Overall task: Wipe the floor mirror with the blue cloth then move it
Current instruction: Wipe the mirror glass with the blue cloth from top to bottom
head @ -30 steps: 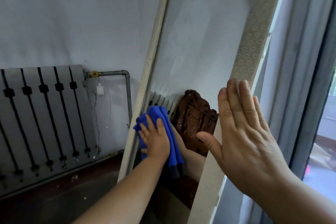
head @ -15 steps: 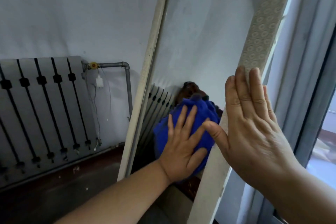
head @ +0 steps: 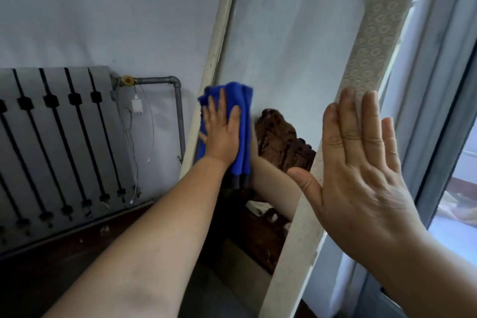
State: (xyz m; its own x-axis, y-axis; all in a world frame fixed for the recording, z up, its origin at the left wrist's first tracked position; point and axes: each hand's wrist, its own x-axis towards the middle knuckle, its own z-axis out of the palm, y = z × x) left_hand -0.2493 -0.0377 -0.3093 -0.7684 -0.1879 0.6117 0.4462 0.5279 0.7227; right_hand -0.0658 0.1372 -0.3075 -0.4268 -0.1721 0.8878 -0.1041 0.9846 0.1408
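The tall floor mirror [head: 291, 41] leans against the wall, with a cream frame whose right side is patterned. My left hand [head: 222, 134] presses the folded blue cloth [head: 244, 121] flat against the glass near the mirror's left frame edge. The cloth's lower end hangs below my palm. My right hand [head: 361, 162] lies flat, fingers together, against the right frame [head: 371, 41], steadying it. The glass reflects my forearm and a brown carved piece of furniture.
A grey radiator [head: 51, 142] with black bars stands on the wall at left, with a pipe [head: 178, 108] and a dangling charger cable beside the mirror. A window frame [head: 438, 100] rises close on the right. Dark floor lies below.
My left hand swept the blue cloth from the mirror's right side back to the left edge and a little higher. My right hand stayed flat on the right frame.
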